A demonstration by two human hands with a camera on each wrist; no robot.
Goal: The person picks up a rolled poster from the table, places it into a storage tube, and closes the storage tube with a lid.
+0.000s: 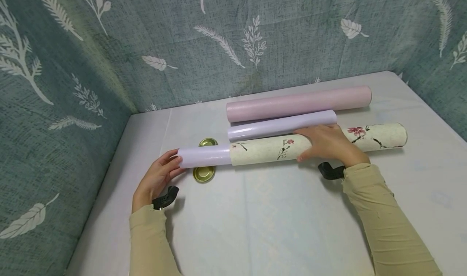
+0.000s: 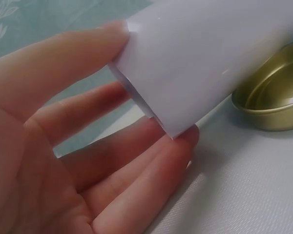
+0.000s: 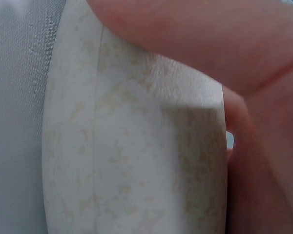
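Observation:
My left hand [image 1: 159, 174] holds the left end of a glossy lavender roll [image 1: 204, 156] between thumb and fingers. In the left wrist view the thumb lies on top of that roll's rolled edge [image 2: 176, 73] and fingertips touch it from below. The roll's other end disappears into a cream roll [image 1: 266, 149] printed with blossom branches. Across the middle of the cream roll lies my right hand [image 1: 326, 142], gripping it from above, thumb on the near side. The right wrist view shows the mottled cream surface [image 3: 132, 161] close up, with a straight seam.
Behind the cream roll lie a second lavender roll [image 1: 281, 126] and a thicker pink roll [image 1: 299, 103], roughly parallel. Two gold round tins or lids [image 1: 204, 174] sit under and beside the held lavender roll. A leaf-patterned cloth [image 1: 219, 65] rises behind the white table [image 1: 277, 223].

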